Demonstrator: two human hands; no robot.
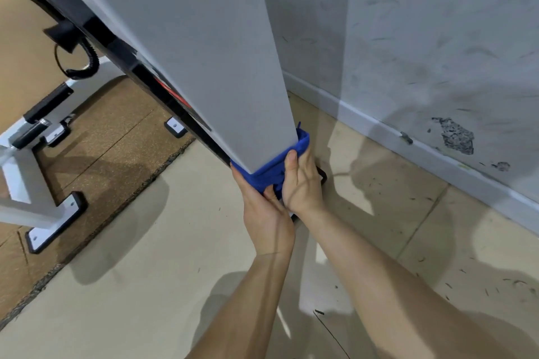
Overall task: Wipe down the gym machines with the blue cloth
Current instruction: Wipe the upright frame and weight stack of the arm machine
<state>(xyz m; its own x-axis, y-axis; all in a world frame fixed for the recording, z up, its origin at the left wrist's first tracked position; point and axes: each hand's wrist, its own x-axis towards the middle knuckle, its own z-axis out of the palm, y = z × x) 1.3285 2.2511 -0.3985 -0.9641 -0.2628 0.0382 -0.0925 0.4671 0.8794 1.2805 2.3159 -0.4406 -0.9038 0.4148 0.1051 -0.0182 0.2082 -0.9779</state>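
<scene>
A tall grey upright panel [204,46] of a gym machine runs from the top of the view down to the floor. The blue cloth [272,167] is wrapped around its lower end. My left hand [262,213] holds the cloth from the left and below, its fingers curled round the panel's bottom edge. My right hand [302,183] grips the cloth on the right side, thumb pressed up against the fabric. Both hands touch each other at the cloth. The panel's foot is mostly hidden behind them.
The machine's black frame edge [122,52] runs along the panel's left side, with a coiled black cable [89,58]. A white machine base with black-rimmed feet [55,224] stands on a brown mat [110,137] at left. A scuffed grey wall [437,52] is close on the right. The floor is beige tile [145,285].
</scene>
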